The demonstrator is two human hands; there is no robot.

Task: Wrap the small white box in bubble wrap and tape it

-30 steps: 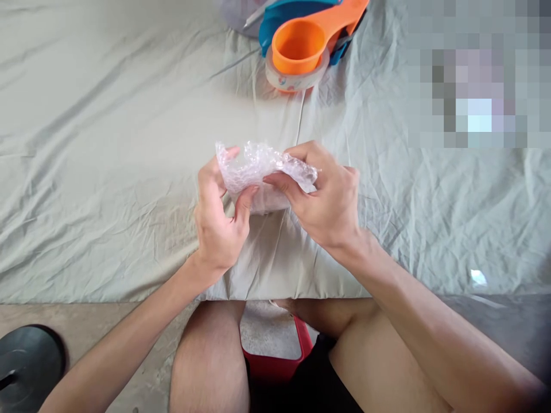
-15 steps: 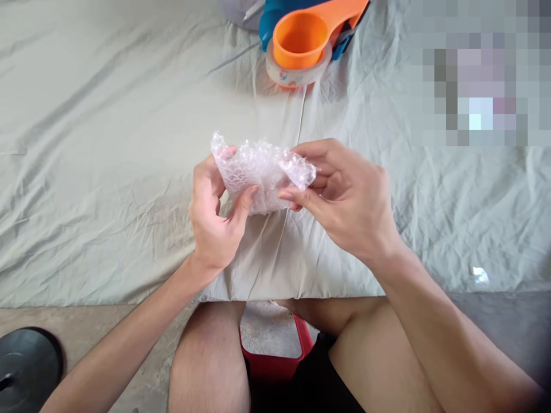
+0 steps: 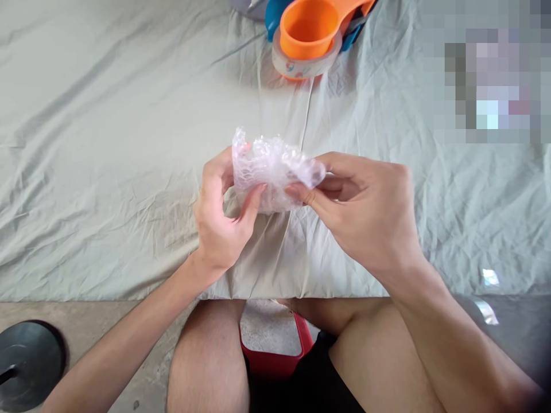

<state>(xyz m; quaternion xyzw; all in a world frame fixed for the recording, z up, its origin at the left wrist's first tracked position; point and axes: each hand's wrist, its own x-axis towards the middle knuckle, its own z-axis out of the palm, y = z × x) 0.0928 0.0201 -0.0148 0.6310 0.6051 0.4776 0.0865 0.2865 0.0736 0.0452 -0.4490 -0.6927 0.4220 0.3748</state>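
Note:
A crumpled wad of clear bubble wrap (image 3: 270, 167) is held above the cloth between both hands. My left hand (image 3: 220, 217) grips its left side, thumb on the front and fingers curled behind. My right hand (image 3: 365, 207) pinches its right end between thumb and fingers. Whatever may be inside the wrap is hidden.
A wrinkled pale green cloth (image 3: 107, 143) covers the surface. At the far edge lies an orange and blue tape dispenser (image 3: 310, 27) with a clear tape roll (image 3: 305, 64). A red stool (image 3: 275, 355) shows between my knees. A black round base (image 3: 26, 362) sits on the floor at lower left.
The bubble wrap and both hands shifted slightly right. My right hand slid outward from lying over the wrap to pinching just its right end.

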